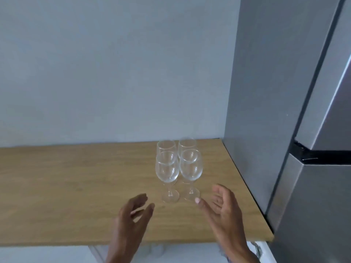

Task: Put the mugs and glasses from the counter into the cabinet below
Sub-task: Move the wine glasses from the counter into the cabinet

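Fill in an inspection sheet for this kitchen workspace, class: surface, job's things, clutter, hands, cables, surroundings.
Surface: light wooden counter, bare apart from the glasses.
Job's things: four clear stemmed wine glasses, upright, clustered two by two near the back right corner; no mugs seen.
Clutter: nothing seen.
Hands: left hand and right hand open, fingers spread, just short of the front two glasses, holding nothing.
Cables: nothing seen.
Surroundings: plain grey wall behind; tall grey steel fridge against the counter's right end; cabinet below mostly hidden.
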A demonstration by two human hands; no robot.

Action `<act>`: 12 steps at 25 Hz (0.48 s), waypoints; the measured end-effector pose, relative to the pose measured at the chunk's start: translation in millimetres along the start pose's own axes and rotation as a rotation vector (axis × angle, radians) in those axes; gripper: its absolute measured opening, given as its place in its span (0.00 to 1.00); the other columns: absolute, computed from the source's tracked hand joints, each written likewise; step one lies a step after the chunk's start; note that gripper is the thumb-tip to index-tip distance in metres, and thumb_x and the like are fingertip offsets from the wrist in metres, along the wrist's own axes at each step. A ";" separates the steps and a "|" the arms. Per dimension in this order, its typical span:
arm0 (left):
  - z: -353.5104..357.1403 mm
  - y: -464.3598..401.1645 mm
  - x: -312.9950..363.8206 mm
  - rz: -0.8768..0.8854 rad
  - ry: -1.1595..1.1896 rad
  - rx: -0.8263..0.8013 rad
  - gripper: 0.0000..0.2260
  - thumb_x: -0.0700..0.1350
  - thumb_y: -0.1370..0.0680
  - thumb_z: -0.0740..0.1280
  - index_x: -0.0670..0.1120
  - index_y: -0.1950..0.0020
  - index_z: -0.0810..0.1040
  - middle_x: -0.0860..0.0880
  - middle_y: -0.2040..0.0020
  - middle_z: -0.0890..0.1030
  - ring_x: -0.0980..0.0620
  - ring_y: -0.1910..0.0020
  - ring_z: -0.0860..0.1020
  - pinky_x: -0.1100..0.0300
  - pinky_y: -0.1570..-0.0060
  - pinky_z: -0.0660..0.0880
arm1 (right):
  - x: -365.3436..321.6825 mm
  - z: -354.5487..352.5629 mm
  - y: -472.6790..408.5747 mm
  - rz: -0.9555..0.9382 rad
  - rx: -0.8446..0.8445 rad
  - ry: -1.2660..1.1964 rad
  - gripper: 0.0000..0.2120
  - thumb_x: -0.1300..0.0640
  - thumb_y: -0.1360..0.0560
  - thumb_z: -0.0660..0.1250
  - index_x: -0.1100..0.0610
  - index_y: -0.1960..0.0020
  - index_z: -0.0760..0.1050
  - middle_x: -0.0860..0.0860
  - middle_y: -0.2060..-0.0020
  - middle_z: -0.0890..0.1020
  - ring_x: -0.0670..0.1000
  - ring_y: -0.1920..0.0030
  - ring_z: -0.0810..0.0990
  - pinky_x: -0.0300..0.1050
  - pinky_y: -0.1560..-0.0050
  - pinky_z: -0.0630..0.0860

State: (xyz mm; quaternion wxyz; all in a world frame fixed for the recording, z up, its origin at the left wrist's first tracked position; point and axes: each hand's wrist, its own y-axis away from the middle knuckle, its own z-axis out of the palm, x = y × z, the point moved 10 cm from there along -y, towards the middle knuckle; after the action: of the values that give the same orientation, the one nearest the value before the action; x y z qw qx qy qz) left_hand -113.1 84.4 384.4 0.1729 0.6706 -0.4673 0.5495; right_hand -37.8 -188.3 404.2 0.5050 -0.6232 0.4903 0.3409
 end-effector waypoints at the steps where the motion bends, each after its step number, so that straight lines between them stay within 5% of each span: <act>1: 5.6 -23.1 19.1 0.038 0.031 -0.021 0.15 0.42 0.29 0.77 0.52 0.44 0.81 0.51 0.46 0.85 0.59 0.45 0.82 0.66 0.49 0.80 | -20.9 -0.5 -22.2 -0.041 -0.008 0.044 0.28 0.52 0.31 0.77 0.53 0.36 0.70 0.48 0.42 0.74 0.50 0.43 0.77 0.45 0.41 0.77; 5: 35.2 -104.0 43.6 0.044 -0.114 -0.127 0.40 0.56 0.34 0.79 0.47 0.26 0.69 0.51 0.30 0.74 0.53 0.34 0.74 0.52 0.37 0.76 | -45.7 25.2 -98.3 -0.038 -0.063 0.214 0.38 0.51 0.32 0.77 0.55 0.28 0.62 0.54 0.34 0.68 0.53 0.37 0.72 0.41 0.42 0.70; 8: 66.2 -139.0 18.5 -0.036 -0.193 -0.250 0.54 0.65 0.41 0.78 0.50 0.22 0.59 0.50 0.25 0.68 0.50 0.28 0.69 0.50 0.32 0.71 | -18.5 55.0 -132.0 0.035 -0.139 0.289 0.48 0.49 0.36 0.78 0.54 0.24 0.55 0.54 0.30 0.64 0.53 0.30 0.66 0.38 0.40 0.63; 12: 96.5 -145.3 -0.6 0.014 -0.083 -0.299 0.43 0.66 0.45 0.79 0.75 0.36 0.61 0.66 0.40 0.74 0.69 0.43 0.75 0.76 0.53 0.73 | 16.8 75.4 -137.9 0.051 -0.129 0.231 0.51 0.49 0.41 0.80 0.48 0.26 0.55 0.44 0.37 0.67 0.47 0.34 0.66 0.37 0.41 0.64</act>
State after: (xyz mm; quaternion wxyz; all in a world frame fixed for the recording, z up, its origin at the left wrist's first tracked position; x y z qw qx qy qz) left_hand 61.2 85.9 392.3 0.2477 0.6561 -0.5555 0.4469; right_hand 104.1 -118.8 410.0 0.3951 -0.6767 0.5382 0.3104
